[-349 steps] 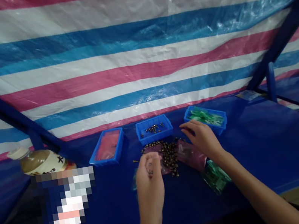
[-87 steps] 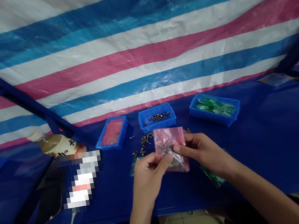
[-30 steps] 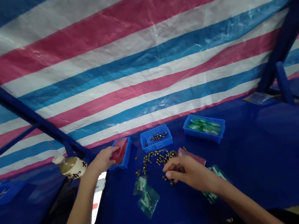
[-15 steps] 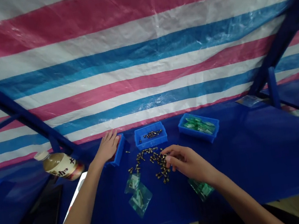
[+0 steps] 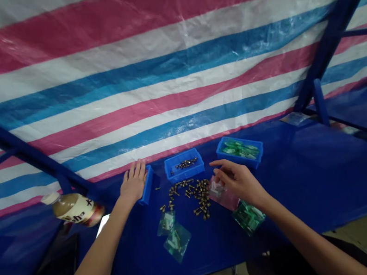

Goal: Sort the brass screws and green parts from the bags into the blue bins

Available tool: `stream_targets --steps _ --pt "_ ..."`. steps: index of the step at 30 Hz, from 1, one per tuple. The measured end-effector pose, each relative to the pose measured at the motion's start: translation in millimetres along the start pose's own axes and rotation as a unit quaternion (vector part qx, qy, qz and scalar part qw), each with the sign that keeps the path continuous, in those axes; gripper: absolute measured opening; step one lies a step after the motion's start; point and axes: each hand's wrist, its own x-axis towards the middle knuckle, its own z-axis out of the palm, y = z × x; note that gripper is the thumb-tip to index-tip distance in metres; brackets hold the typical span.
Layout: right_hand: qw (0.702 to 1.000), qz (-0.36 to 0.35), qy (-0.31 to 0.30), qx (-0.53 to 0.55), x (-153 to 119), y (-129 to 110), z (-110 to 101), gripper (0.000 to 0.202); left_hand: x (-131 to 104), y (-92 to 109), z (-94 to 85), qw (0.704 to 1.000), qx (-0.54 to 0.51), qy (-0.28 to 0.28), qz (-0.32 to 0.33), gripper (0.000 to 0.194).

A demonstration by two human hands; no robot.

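Blue table (image 5: 136, 258), right hand (image 5: 242, 181) away from screws (image 5: 200, 193), pink bag (image 5: 227, 198) revealed

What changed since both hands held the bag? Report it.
That bag was let go; where it lies is unclear. The left hand has gone left, over the left blue bin; the right hand has gone forward, by the pink bag, contact unclear. The bottle, screw bin and green-packet bin stayed put.

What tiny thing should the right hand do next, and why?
Maybe the right hand should dip toward the little metal pieces. They lie loose just left of its curled fingers, so that seems a short move. The left hand is farther away, over the left blue bin. I can't tell whether the right hand already holds something.
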Motion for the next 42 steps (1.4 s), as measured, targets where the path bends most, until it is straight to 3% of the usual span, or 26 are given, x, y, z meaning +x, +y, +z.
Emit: stream_targets --steps 3,5,7,8,9,11,14,16,19,24,30,35,42 --pt "0.987 -0.042 0.006 -0.155 1 5 -5 0.030 -4 4 -21.1 0.999 -0.024 0.009 -0.024 0.057" --pt "0.973 -0.069 -0.017 -0.218 0 5 -6 0.025 -19 13 -38.4 0.994 -0.045 0.084 -0.045 0.055" --pt "0.962 -0.092 -0.035 -0.253 -1 2 -7 0.024 -48 32 -52.3 0.978 -0.080 0.184 -0.051 0.053" --pt "0.958 -0.099 -0.040 -0.265 -1 1 -7 0.026 -67 45 -56.6 0.972 -0.109 0.204 -0.040 0.052" --pt "0.955 -0.104 -0.040 -0.275 0 -1 -8 0.029 -87 59 -58.7 0.970 -0.141 0.196 -0.013 0.053" --pt "0.951 -0.106 -0.036 -0.290 2 -2 -11 0.037 -124 88 -56.6 0.972 -0.194 0.129 0.033 0.058" --pt "0.949 -0.099 -0.029 -0.296 0 2 -18 0.042 -155 118 -43.1 0.968 -0.238 0.064 0.051 0.077" --pt "0.954 -0.099 -0.034 -0.281 -12 9 -24 0.044 -154 121 -33.3 0.968 -0.242 0.062 0.035 0.089" --pt "0.960 -0.114 -0.040 -0.252 -40 23 -26 0.046 -134 111 -22.7 0.969 -0.239 0.065 0.022 0.096" --pt "0.939 -0.137 -0.070 -0.307 -67 44 -17 0.049 -99 94 -6.1 0.969 -0.237 0.074 0.008 0.100" --pt "0.921 -0.091 -0.079 -0.370 -39 56 -2 0.054 -85 95 10.0 0.972 -0.227 0.058 0.013 0.096" --pt "0.933 -0.101 -0.102 -0.330 -22 56 15 0.058 -98 103 -3.0 0.963 -0.255 0.059 0.058 0.090" --pt "0.945 -0.125 -0.110 -0.282 -10 46 38 0.057 -102 118 -12.5 0.949 -0.304 0.062 0.061 0.083"
